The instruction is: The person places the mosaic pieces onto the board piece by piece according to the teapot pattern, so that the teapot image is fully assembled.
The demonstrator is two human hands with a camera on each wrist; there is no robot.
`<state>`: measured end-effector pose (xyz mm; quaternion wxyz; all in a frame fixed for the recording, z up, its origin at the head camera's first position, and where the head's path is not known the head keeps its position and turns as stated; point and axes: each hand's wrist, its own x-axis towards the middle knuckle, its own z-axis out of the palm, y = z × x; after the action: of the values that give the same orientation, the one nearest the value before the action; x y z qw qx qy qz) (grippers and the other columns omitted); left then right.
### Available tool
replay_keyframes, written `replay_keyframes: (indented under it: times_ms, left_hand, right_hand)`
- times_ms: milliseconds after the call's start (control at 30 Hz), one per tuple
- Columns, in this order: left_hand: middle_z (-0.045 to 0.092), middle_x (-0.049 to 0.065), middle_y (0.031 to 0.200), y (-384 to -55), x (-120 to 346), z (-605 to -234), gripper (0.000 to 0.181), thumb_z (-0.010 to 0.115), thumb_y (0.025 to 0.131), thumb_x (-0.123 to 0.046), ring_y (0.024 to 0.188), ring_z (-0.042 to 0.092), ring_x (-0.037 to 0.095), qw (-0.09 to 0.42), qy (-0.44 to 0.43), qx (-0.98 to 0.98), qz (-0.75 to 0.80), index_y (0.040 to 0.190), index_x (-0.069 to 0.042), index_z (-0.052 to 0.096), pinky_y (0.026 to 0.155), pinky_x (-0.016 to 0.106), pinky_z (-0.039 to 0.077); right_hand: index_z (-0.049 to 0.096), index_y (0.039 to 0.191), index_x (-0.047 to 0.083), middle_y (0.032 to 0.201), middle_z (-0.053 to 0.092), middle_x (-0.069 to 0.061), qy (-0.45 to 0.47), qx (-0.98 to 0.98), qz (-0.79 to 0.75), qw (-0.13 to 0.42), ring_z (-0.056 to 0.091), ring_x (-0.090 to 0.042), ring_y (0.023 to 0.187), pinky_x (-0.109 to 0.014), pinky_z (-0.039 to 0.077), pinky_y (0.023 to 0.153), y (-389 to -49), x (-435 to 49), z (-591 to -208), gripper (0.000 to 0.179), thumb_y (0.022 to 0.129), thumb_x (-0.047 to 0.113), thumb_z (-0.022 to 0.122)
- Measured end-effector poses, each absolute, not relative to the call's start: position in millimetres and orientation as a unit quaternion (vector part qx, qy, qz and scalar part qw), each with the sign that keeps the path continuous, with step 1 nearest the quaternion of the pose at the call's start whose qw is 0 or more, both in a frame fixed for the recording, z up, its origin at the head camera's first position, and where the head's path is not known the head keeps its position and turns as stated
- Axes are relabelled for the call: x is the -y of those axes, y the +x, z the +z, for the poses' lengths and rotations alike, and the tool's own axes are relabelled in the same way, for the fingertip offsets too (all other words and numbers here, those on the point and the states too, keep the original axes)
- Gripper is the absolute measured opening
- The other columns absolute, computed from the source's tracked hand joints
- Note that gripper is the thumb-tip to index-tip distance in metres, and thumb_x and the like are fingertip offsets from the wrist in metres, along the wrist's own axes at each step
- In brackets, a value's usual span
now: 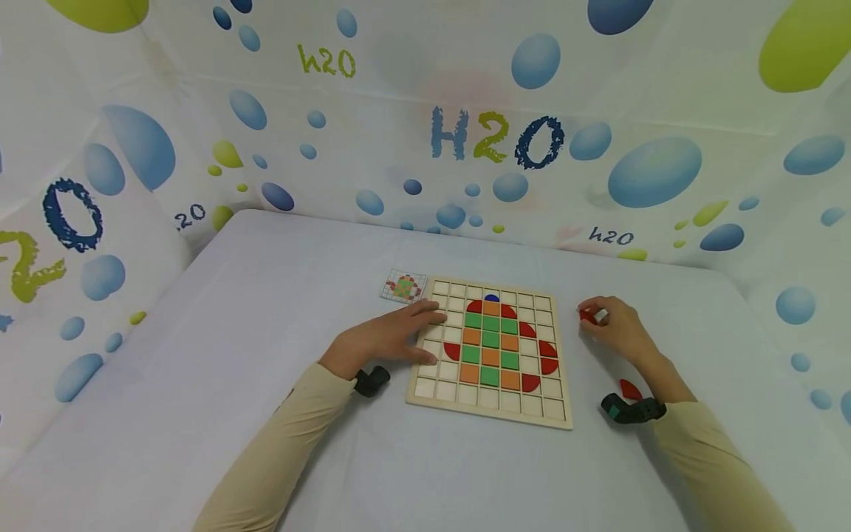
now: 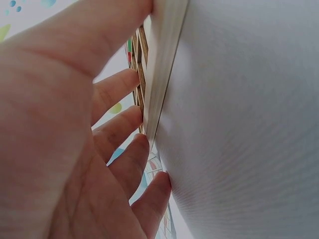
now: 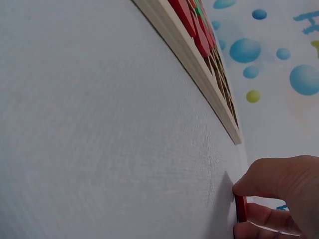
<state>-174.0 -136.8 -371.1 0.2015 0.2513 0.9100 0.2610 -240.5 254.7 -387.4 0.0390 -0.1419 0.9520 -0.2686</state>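
A square wooden grid board (image 1: 488, 400) lies on the table with green and orange squares in its middle, red quarter-round pieces around them and a blue piece at the top. My left hand (image 1: 388, 338) rests on the board's left edge, fingers spread and fairly straight. To the right of the board, my right hand (image 1: 614, 329) pinches a red quarter-round piece (image 3: 240, 208) between thumb and fingers, close over the cloth. Another red piece (image 1: 630, 389) lies on the table near the right wrist.
A small pattern card (image 1: 403, 286) with a coloured grid picture lies at the board's upper left corner. White cloth (image 1: 266, 295) covers the table, and a sheet printed with drops and H2O lettering (image 1: 399, 111) rises behind it. Each wrist wears a dark camera band (image 1: 633, 410).
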Motion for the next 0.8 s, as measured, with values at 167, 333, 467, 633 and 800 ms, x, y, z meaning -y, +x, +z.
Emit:
replay_keyframes:
  times_ms: [167,333,467,633,800]
  left_hand:
    - [0.02,0.012,0.16,-174.0,138.3,-372.4,0.075,0.071,0.09,-0.037,0.147,0.02,0.032,0.199,0.255,-0.911,0.257,0.151,-0.011,0.036,0.115,0.05,0.026]
    - [0.02,0.012,0.161,-173.9,139.2,-373.9,0.075,0.07,0.09,-0.038,0.147,0.02,0.032,0.199,0.257,-0.911,0.253,0.151,-0.011,0.036,0.115,0.05,0.026]
    - [0.02,0.012,0.161,-173.6,139.9,-374.4,0.075,0.07,0.09,-0.038,0.147,0.02,0.032,0.2,0.257,-0.912,0.251,0.151,-0.011,0.036,0.115,0.05,0.027]
    - [0.02,0.012,0.16,-173.9,139.8,-375.5,0.075,0.07,0.091,-0.037,0.147,0.021,0.033,0.199,0.26,-0.911,0.251,0.151,-0.011,0.035,0.115,0.05,0.027]
    - [0.02,0.012,0.16,-173.4,140.0,-375.4,0.075,0.07,0.09,-0.038,0.147,0.02,0.032,0.197,0.261,-0.911,0.249,0.151,-0.011,0.035,0.115,0.05,0.027]
  right_hand:
    - [0.06,0.118,-0.006,0.106,0.058,-0.023,-0.15,-0.949,-0.274,0.038,0.053,-0.026,0.079,-0.024,0.046,0.062,-234.1,-247.6,-388.0,0.03,0.09,0.005,0.065]
    - [0.061,0.117,-0.006,0.106,0.058,-0.023,-0.161,-0.945,-0.281,0.04,0.052,-0.023,0.077,-0.023,0.045,0.06,-228.6,-239.6,-387.2,0.03,0.089,0.003,0.066]
    - [0.061,0.117,-0.006,0.106,0.058,-0.023,-0.167,-0.944,-0.282,0.043,0.052,-0.022,0.076,-0.023,0.045,0.059,-223.7,-234.1,-386.7,0.03,0.088,0.004,0.066]
    - [0.062,0.116,-0.005,0.106,0.058,-0.021,-0.178,-0.944,-0.275,0.041,0.052,-0.023,0.077,-0.024,0.045,0.061,-218.6,-229.1,-384.5,0.03,0.088,0.004,0.065]
    - [0.063,0.117,-0.005,0.104,0.058,-0.019,-0.191,-0.941,-0.276,0.043,0.051,-0.022,0.078,-0.024,0.045,0.061,-213.7,-222.6,-380.1,0.029,0.089,0.004,0.066]
